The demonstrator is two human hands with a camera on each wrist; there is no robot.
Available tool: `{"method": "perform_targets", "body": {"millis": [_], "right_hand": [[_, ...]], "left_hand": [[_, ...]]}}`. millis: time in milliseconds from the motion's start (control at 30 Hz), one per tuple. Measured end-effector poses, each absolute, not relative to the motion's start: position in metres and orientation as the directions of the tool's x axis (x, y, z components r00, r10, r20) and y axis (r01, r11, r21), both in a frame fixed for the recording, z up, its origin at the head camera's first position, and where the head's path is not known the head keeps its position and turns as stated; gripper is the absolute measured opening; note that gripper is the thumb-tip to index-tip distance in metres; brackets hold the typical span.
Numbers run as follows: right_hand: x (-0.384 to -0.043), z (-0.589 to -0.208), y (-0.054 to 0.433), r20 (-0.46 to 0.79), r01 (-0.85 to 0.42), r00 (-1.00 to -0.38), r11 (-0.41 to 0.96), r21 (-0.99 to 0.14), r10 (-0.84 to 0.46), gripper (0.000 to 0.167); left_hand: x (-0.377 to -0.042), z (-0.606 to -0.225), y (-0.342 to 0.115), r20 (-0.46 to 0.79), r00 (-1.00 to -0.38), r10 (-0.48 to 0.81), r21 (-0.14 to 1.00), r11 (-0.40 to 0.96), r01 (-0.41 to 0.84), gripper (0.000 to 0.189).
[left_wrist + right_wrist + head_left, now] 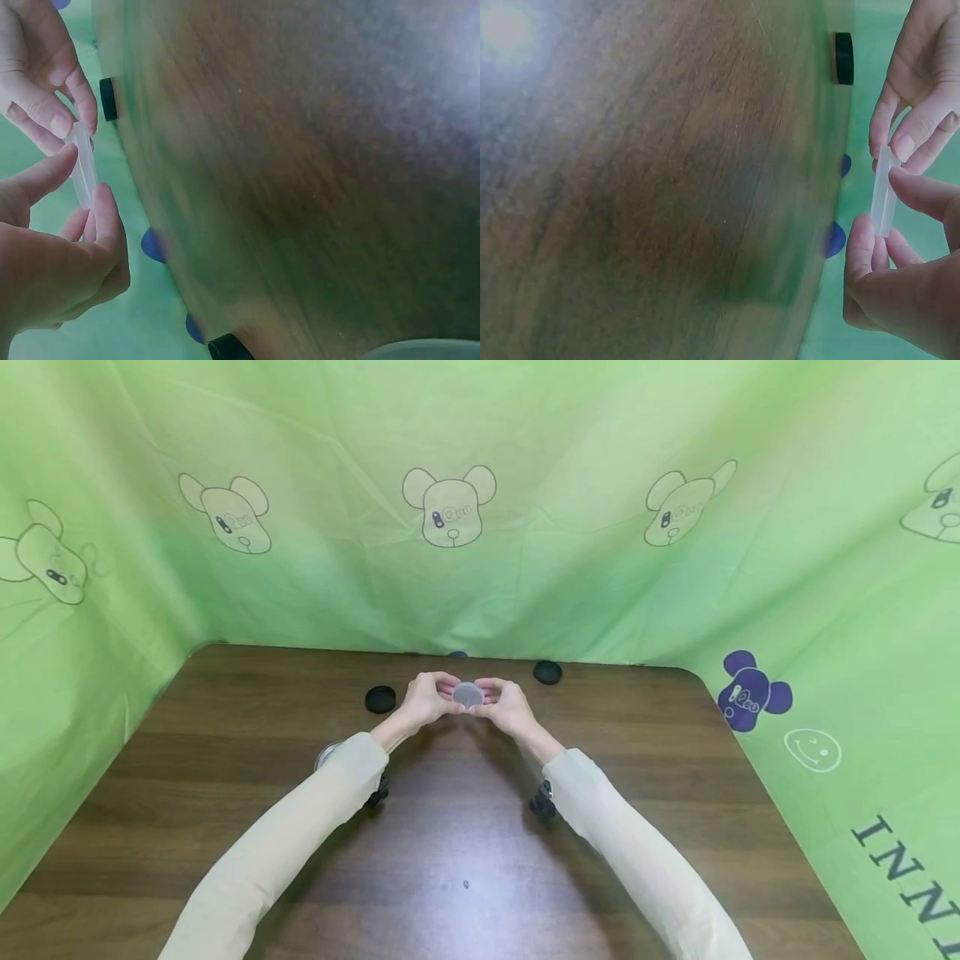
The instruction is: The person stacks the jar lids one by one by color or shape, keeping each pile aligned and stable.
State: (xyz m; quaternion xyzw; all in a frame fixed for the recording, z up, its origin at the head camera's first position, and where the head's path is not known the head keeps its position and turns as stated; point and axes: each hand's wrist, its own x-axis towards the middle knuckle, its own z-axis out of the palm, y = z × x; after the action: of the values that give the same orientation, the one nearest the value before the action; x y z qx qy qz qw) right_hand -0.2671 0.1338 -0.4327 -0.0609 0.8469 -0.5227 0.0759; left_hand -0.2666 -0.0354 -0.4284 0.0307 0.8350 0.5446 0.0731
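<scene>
Both hands hold a round, translucent, whitish plastic disc [468,695] between them, raised above the far part of the table. From the side it looks thin, with a shallow rim [84,169]. My left hand [426,699] pinches its left edge, thumb on the near side and fingers behind. On the opposite edge, my right hand [510,705] pinches it in the same way. The right wrist view has the disc [883,191] edge-on between both sets of fingertips.
On the wooden table [465,827], a black round lid-like piece [380,699] lies left of the hands and another black one [547,672] right, near the back edge. A clear round rim [327,754] shows partly behind the left sleeve. A green printed curtain [450,593] surrounds the table.
</scene>
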Motion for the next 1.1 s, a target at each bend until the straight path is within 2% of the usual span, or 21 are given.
{"method": "perform_targets", "body": {"millis": [633,1100], "right_hand": [[-0.246,-0.424,0.135,0.008,-0.111,-0.972,0.425,-0.898,-0.237,0.052],[-0.223,-0.419,0.131,0.056,-0.132,-0.977,0.38,-0.915,-0.206,0.052]], "left_hand": [[-0.244,-0.416,-0.04,-0.046,-0.986,0.162,0.929,0.37,0.018,0.043],[-0.224,-0.413,-0.045,-0.016,-0.988,0.152,0.933,0.357,0.039,0.043]]}}
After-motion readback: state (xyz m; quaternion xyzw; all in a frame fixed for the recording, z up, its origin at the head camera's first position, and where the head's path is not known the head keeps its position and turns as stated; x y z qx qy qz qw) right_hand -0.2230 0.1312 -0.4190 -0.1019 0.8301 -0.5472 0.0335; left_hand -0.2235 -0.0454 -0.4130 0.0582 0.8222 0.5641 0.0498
